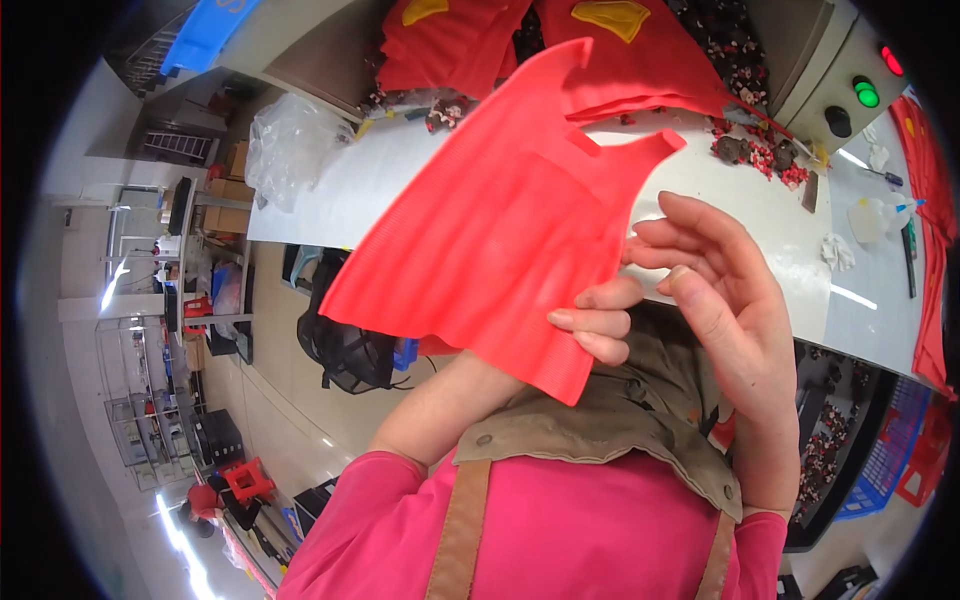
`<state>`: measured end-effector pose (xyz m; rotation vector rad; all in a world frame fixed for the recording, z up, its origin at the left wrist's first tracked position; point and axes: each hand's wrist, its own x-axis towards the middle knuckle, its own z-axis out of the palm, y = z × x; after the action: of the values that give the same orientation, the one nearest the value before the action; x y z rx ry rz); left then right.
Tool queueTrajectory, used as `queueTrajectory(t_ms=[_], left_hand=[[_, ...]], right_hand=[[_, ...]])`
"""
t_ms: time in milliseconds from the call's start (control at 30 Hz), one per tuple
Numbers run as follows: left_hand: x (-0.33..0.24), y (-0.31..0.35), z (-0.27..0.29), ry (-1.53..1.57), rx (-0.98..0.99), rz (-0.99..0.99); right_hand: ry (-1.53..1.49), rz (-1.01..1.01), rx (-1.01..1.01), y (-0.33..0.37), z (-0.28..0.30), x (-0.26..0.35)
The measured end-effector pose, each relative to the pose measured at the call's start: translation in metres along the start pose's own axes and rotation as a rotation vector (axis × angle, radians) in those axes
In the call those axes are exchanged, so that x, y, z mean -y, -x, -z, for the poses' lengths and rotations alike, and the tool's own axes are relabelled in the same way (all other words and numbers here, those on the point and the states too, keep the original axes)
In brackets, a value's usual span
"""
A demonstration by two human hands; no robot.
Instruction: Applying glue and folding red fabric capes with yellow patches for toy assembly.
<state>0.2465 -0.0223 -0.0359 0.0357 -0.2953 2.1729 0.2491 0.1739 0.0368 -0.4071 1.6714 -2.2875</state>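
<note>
In front of my chest hangs a red, cape-shaped moulded piece [490, 230] with fine ribbing and two curved prongs at its top. My left hand [605, 320] grips it by the right edge, the fingers curled round to the front; the piece itself hides the palm. Close beside that same edge is my right hand [730, 290], fingers bent and thumb apart, with nothing visible in it. Whether its fingertips touch the edge cannot be made out. Farther off, more red capes with yellow patches [630, 70] lie stacked on the bench.
The white bench [740, 230] carries a clear plastic bag [290, 150], dark and red scraps [765, 155], and a white bottle [880, 218]. At the right stands a control box [850, 90] with red and green lights. Below it are a blue basket [890, 450] and more scraps.
</note>
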Motion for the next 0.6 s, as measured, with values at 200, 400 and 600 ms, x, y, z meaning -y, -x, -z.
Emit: queueTrajectory(t_ms=[200,400,600], left_hand=[[0.006,0.004,-0.019,-0.027,-0.051,-0.104],[0.009,0.005,-0.017,-0.034,-0.067,-0.142],[0.006,0.005,-0.014,0.011,0.004,-0.133]], right_hand=[[0.058,-0.035,-0.069,0.006,0.007,-0.001],[0.0,-0.04,-0.062,0.011,0.014,-0.004],[0.028,-0.049,-0.07,0.009,0.014,-0.004]])
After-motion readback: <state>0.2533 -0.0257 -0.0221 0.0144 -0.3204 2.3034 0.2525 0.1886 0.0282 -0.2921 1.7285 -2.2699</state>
